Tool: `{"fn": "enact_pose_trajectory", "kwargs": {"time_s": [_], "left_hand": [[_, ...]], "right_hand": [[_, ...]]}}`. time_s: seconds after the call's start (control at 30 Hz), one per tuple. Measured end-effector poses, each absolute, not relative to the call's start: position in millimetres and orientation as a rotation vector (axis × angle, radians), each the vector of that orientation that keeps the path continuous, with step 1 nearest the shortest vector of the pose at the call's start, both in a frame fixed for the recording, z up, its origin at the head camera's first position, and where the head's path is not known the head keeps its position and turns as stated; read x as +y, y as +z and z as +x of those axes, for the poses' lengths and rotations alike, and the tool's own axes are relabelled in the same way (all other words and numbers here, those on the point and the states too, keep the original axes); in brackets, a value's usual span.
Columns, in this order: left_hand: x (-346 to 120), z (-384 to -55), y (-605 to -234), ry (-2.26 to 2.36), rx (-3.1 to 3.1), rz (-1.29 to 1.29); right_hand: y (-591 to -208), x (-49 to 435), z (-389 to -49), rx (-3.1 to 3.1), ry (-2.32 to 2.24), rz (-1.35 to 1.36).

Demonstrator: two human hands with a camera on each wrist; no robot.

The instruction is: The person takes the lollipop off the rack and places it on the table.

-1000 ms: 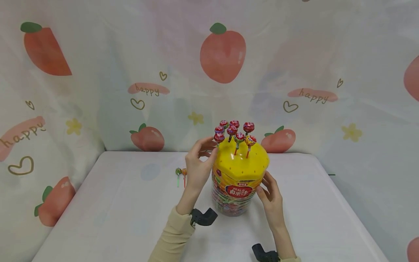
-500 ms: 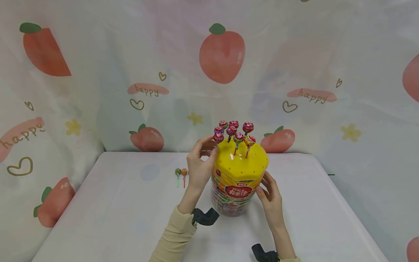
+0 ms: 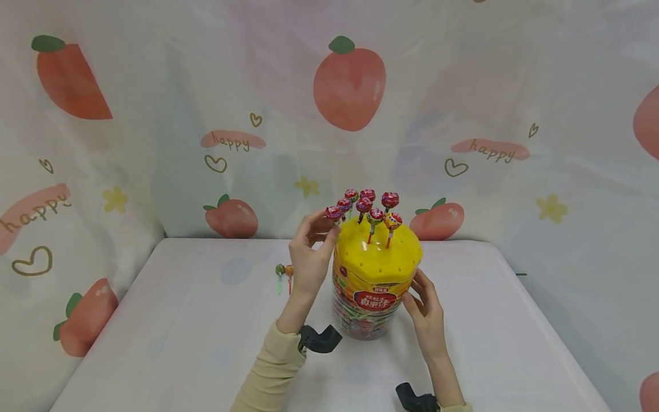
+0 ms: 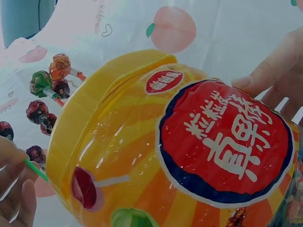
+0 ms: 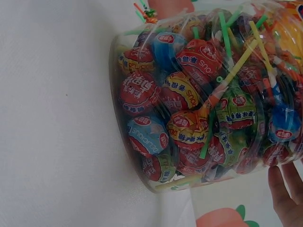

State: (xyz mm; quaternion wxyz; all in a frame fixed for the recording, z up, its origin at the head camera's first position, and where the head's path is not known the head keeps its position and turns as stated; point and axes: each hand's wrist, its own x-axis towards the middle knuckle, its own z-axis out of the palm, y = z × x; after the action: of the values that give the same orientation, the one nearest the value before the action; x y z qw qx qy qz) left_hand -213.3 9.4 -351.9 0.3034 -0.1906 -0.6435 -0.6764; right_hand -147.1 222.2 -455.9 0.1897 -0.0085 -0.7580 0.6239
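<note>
A clear jar (image 3: pixel 355 319) packed with wrapped lollipops stands on the table under a yellow lid (image 3: pixel 383 260) pierced with small holes. Several red-wrapped and mixed lollipops (image 3: pixel 364 205) stick up from the lid. At its left edge my left hand (image 3: pixel 309 260) pinches a red-wrapped lollipop (image 3: pixel 333 213). In the left wrist view its green stick (image 4: pixel 37 171) runs from the fingertips to the lid's rim; whether the end sits in a hole is hidden. My right hand (image 3: pixel 428 320) holds the jar's right side, thumb in front and fingers behind.
Two lollipops, one green (image 3: pixel 280 269) and one orange (image 3: pixel 289 270), lie on the white table (image 3: pixel 206 320) left of the jar. A fruit-print cloth (image 3: pixel 278 86) hangs behind the table.
My left hand has shifted slightly left, and the lollipop in its fingers has moved left and a little up, away from the others. My right hand and the jar have stayed in place.
</note>
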Motion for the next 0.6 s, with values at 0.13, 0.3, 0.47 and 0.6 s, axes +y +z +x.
{"fn": "enact_pose_trajectory", "kwargs": {"time_s": [0.13,0.3,0.47,0.6], "left_hand": [[3,-214,-353,-1.807,-1.707,-0.481],[-8,-217,-362,-1.809,-1.725,-0.445],[-19,-218,-379,-1.838,-1.767,-0.371],[-28,-219,-394,-1.874,-1.796,-0.29]], "right_hand": [[-456,222,-147,-2.136,1.752,-0.03],[-455,222,-147,-2.136,1.751,-0.04],[-455,223,-147,-2.134,1.759,-0.042],[-456,223,-147,-2.138,1.76,-0.043]]}}
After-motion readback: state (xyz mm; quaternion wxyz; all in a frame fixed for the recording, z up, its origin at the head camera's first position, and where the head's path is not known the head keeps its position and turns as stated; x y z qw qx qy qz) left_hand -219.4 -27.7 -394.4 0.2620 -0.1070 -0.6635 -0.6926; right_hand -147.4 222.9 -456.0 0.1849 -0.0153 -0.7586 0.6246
